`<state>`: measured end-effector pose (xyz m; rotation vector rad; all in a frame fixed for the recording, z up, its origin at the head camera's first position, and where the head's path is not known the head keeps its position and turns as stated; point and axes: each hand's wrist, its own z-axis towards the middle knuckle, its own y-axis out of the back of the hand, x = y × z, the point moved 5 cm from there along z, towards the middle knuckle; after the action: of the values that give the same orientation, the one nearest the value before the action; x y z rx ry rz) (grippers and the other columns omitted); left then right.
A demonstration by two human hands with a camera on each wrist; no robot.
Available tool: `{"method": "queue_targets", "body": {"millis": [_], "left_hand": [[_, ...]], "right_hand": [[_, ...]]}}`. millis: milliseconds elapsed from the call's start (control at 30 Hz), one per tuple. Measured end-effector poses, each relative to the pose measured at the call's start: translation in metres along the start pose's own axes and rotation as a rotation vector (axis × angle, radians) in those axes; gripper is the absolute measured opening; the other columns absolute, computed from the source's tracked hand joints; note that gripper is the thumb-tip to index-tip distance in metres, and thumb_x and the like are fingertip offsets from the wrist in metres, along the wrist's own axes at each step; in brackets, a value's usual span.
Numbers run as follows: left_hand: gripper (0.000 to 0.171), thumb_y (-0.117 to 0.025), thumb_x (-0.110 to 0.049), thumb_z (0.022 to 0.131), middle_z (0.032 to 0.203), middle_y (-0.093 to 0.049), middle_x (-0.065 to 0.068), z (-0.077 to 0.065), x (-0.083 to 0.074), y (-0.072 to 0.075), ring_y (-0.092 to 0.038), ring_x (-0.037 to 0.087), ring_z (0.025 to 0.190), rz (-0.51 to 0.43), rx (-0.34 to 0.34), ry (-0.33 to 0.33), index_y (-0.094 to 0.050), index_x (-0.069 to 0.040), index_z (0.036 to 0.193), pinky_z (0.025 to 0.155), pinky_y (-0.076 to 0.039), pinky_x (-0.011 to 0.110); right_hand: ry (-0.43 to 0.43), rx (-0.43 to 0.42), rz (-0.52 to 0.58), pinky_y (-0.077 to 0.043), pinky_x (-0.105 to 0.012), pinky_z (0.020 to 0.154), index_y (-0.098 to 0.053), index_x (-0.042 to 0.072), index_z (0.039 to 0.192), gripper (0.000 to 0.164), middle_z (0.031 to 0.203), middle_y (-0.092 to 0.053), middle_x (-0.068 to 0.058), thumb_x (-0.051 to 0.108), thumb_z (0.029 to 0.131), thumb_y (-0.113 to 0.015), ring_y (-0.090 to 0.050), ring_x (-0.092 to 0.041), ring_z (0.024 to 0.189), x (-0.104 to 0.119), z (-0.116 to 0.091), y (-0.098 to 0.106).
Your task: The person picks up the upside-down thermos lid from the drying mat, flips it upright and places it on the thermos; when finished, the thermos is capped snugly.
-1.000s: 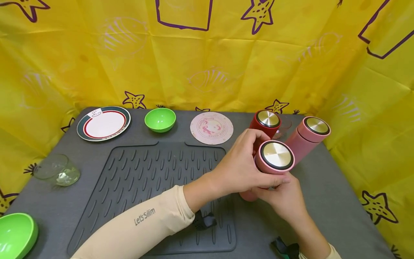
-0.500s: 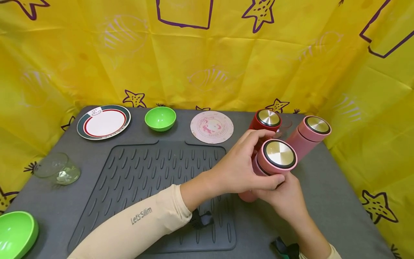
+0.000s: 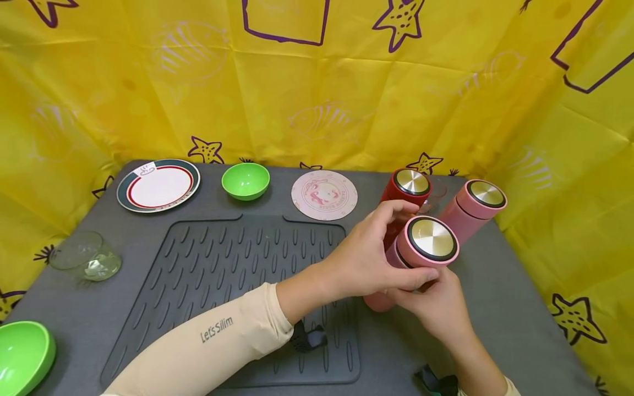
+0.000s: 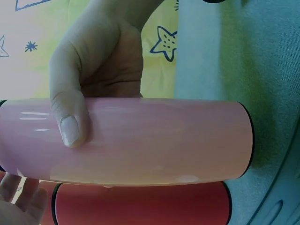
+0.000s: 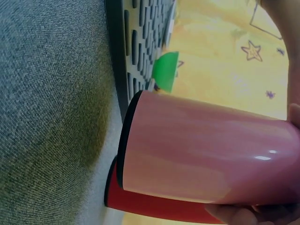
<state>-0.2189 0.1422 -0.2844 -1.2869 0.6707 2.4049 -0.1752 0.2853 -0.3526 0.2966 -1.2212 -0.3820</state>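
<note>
A pink thermos bottle (image 3: 432, 240) with a steel-topped lid is held in both hands, leaning with its lid to the right. My left hand (image 3: 358, 263) grips it near the lid, thumb in front and fingers behind. Lower down, my right hand (image 3: 438, 309) grips the body; its thumb lies across the pink wall in the left wrist view. The bottle's black-rimmed base shows in the right wrist view and looks raised off the table. Just behind stands a red thermos bottle (image 3: 407, 186), partly hidden by the left hand. Another pink thermos bottle (image 3: 468, 212) stands to the right.
A dark ribbed drying mat (image 3: 233, 264) covers the table's middle. Around it are a rimmed plate (image 3: 160, 187), a small green bowl (image 3: 246, 181), a round pink mat (image 3: 324, 195), a clear glass (image 3: 89, 258) and a larger green bowl (image 3: 22, 355). Another glass (image 3: 438, 192) stands behind the thermoses.
The held pink bottle's lid has shifted slightly to the right, and more of the seam under it shows. Both hands keep their grip; the other things stay put.
</note>
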Motion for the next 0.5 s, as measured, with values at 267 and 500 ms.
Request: {"method": "queue_targets", "body": {"millis": [267, 500], "left_hand": [[0.083, -0.091, -0.021, 0.068, 0.124, -0.049, 0.000, 0.0019, -0.0033, -0.0028, -0.052, 0.003, 0.107, 0.029, 0.001, -0.009, -0.039, -0.011, 0.132, 0.093, -0.045, 0.020], [0.077, -0.093, -0.025, 0.065, 0.116, -0.047, 0.001, -0.0004, -0.0033, -0.0041, -0.048, 0.005, 0.108, 0.114, -0.082, 0.018, -0.042, -0.011, 0.122, 0.092, -0.043, 0.019]], "right_hand": [[0.020, -0.038, -0.072, -0.049, -0.018, 0.076, -0.062, 0.008, 0.120, 0.063, 0.106, -0.066, 0.000, 0.002, 0.065, -0.090, -0.061, -0.011, 0.091, 0.0012, 0.0008, 0.0036], [0.051, -0.030, -0.107, -0.049, -0.017, 0.077, -0.064, 0.006, 0.116, 0.060, 0.103, -0.067, 0.002, 0.003, 0.062, -0.091, -0.061, -0.010, 0.090, 0.0054, -0.0002, 0.0012]]}}
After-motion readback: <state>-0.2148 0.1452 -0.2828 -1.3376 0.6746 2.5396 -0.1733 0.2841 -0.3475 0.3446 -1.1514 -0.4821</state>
